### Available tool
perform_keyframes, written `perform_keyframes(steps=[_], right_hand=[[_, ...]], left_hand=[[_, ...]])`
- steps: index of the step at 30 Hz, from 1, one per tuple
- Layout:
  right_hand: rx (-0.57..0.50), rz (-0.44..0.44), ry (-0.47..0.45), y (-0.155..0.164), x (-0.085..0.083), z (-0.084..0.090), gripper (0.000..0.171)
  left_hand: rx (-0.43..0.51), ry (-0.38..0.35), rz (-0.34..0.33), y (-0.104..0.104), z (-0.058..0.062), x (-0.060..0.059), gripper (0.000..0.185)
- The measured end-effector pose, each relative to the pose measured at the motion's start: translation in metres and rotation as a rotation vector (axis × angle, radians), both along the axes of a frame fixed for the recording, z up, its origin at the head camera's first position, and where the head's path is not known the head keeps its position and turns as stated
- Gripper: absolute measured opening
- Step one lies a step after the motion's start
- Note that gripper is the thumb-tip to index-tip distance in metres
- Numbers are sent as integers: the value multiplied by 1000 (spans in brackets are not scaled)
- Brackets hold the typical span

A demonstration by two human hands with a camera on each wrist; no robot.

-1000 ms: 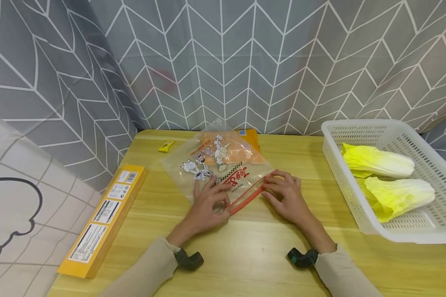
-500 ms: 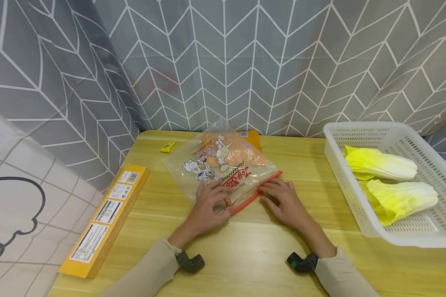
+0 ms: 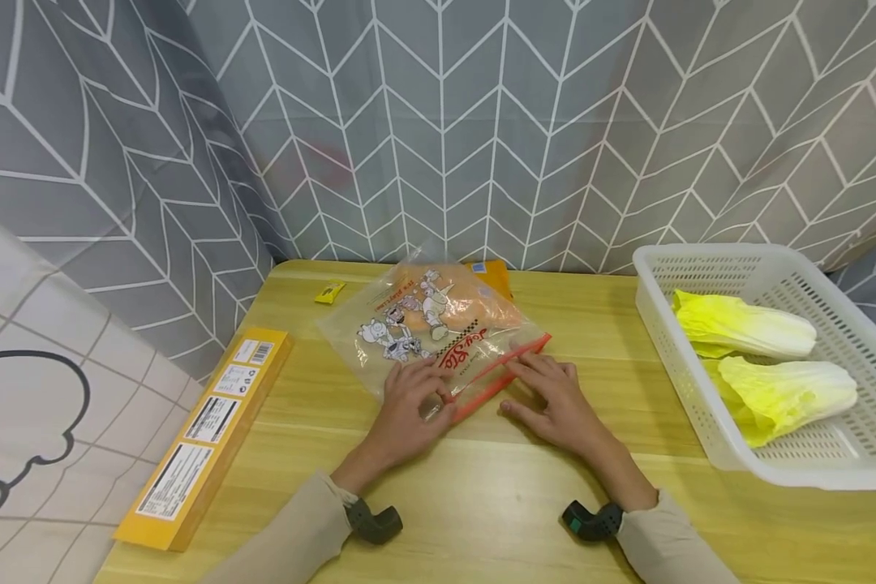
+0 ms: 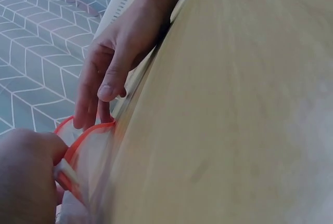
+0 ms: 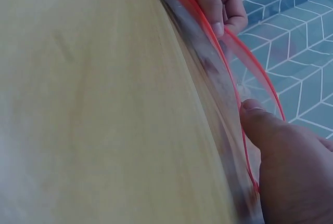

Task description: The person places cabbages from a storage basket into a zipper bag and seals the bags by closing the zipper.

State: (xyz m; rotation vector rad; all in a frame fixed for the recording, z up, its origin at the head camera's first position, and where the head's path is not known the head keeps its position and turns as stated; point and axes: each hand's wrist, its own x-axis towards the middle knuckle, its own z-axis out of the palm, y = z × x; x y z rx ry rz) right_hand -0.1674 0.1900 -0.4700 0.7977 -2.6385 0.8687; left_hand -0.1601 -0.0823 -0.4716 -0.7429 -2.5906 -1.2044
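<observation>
At the far left of the wooden table (image 3: 482, 503) lies a long yellow box (image 3: 203, 435), and a small yellow packet (image 3: 329, 290) sits near the back edge. In the middle lies a clear zip bag (image 3: 438, 328) printed with cartoon figures, something orange inside it, its red seal strip (image 3: 498, 375) running along the edge nearest the person. The left hand (image 3: 407, 405) is at the left end of that strip, fingers curled and pinching the white slider tab (image 4: 66, 172), as the left wrist view shows. The right hand (image 3: 555, 397) lies just to the right with its fingers fairly straight, fingertips pressing on the strip rather than grasping it; in the right wrist view the thumb (image 5: 260, 122) rests against the red edge. Compared with a second ago, the left hand has curled tighter onto the slider end, and the right hand has drawn slightly back along the strip and flattened. This suggests the seal is being worked closed while the bag is held down flat, though the mouth still gapes in both wrist views. At the far right a white basket (image 3: 708, 264) holds two cabbages (image 3: 766, 365), well apart from the hands.
</observation>
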Motion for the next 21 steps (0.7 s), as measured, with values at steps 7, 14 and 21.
perform_keyframes(steps=[7, 14, 21], right_hand=[[-38, 28, 33, 0, -2, -3, 51], [44, 93, -31, -12, 6, 0, 48], [113, 152, 7, -24, 11, 0, 42]], left_hand=[[58, -57, 29, 1, 1, 0, 9], [48, -49, 14, 1, 1, 1, 9], [129, -9, -4, 0, 1, -2, 5]])
